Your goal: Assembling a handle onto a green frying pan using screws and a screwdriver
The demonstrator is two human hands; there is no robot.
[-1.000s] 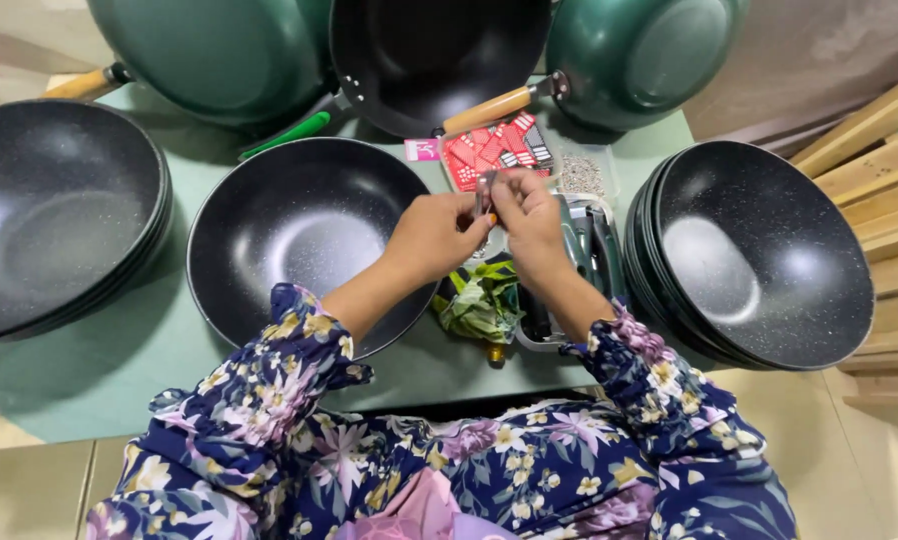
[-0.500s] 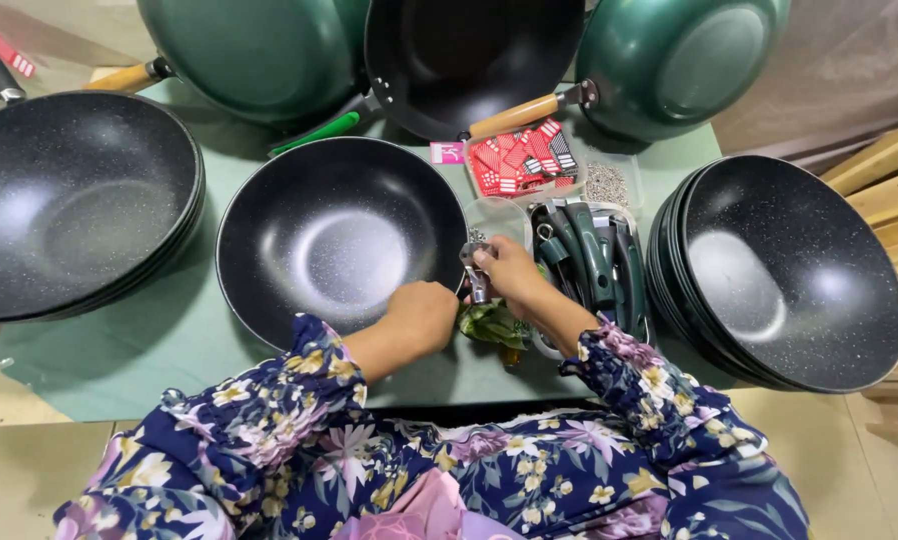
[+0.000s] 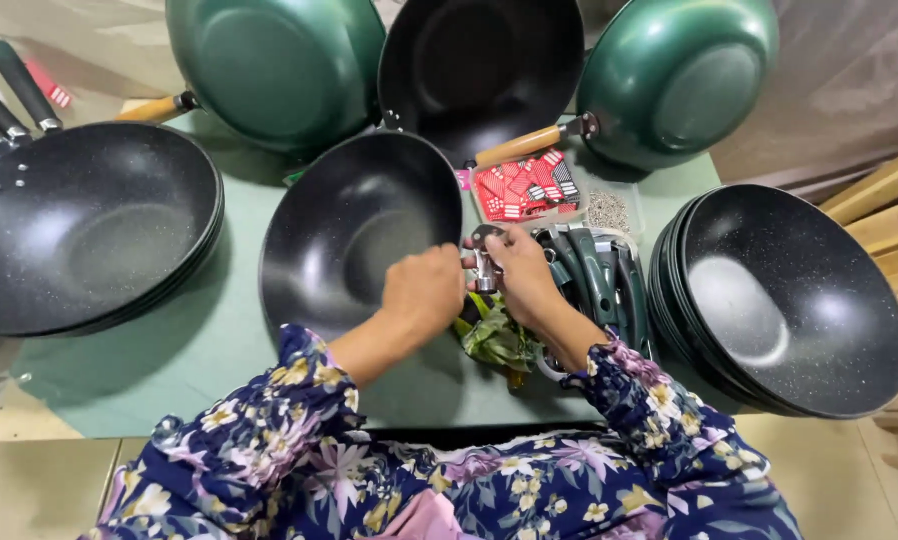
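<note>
Left hand: the left hand (image 3: 425,292) is seen from the back, fingers curled in over the right rim of the black wok; whether anything is pinched cannot be told.
Right hand: the right hand (image 3: 518,270) is closed around a small metal bracket (image 3: 484,262), held upright between thumb and fingers.
Metal bracket: it is held between the two hands, just at the left hand's fingertips and at the wok's rim.
Black wok: the black wok (image 3: 354,235) is set on the counter (image 3: 199,340) under and left of the left hand, handle-less, its speckled inside facing up.
Green handles: a bundle of green handles (image 3: 599,275) lies just right of the right hand.
Green wrapping: crumpled green wrapping (image 3: 494,340) lies below the right wrist.
Red packet: a red packet (image 3: 522,187) is placed just beyond the right hand, with a small bag of screws (image 3: 609,210) beside it.
Stacks: a stack of black woks (image 3: 789,295) is seen well right of the right hand, another stack (image 3: 79,235) well left of the left hand.
</note>
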